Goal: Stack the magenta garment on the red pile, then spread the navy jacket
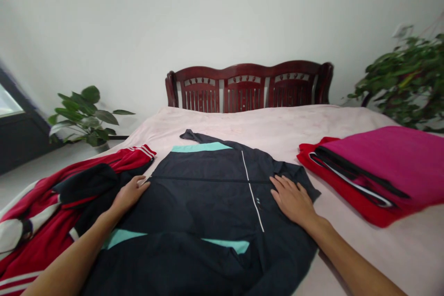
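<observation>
From the head camera, a dark navy track jacket (204, 199) with mint panels lies spread on a pale pink bedsheet (360, 259). The left hand (130, 194) and right hand (293, 200) rest on it, fingers open, pinching nothing. A red track jacket (41, 212) lies just beside it on the left, and a folded magenta-and-red stack (374, 166) sits well to the right. Pressure from the palms could ruck the smooth fabric, and dragging leftward could snag the red jacket. Small chest marks (258, 201) are unreadable.
</observation>
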Motion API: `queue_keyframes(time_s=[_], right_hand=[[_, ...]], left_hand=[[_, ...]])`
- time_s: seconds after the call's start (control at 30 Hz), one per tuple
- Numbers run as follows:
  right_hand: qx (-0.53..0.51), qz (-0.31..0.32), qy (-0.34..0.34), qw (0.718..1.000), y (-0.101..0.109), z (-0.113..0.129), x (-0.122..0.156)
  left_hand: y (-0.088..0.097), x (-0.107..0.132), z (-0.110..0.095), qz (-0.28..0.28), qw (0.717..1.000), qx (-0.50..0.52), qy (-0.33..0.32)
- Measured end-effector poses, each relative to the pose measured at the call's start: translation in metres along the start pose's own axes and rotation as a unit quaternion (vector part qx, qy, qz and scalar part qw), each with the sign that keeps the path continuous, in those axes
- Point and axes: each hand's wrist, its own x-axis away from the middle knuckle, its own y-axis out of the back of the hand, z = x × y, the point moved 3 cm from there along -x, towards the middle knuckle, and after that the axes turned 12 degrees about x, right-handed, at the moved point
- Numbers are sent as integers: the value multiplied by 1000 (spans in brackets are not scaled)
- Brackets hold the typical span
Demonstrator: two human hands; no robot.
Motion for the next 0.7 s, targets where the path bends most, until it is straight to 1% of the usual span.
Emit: queue_keyframes(time_s=[0.1,0.2,0.27,0.33,0.37,0.43,0.47,0.5,0.53,0.6,0.63,0.7], right_hand=[[-3,5,-8,1000,0,-1,1],[-6,3,-6,1000,0,0,3],[-12,-1,-3,1000,0,-1,4],[-24,5,1,1000,0,-3,6],[-32,15,2,999,1,-5,8],[-59,42,6,997,6,-8,14],[-79,49,12,996,12,-8,19],[-104,47,27,993,21,-7,25],[-132,39,50,989,32,-5,33],[-197,18,127,972,59,5,53],[-231,23,176,957,74,12,65],[-285,44,278,916,100,26,88]], left_hand=[[-3,21,-3,37,991,-124,-45],[-4,41,-10,73,958,-270,-65],[-2,51,-14,87,943,-314,-73],[2,60,-16,85,934,-334,-96],[6,65,-16,78,932,-333,-118],[15,77,-13,69,935,-296,-184],[21,84,-10,77,937,-260,-219],[26,93,-5,96,940,-217,-244],[33,103,2,125,944,-171,-251],[46,123,19,190,948,-98,-235],[53,133,27,218,947,-78,-222],[64,152,42,266,936,-77,-217]])
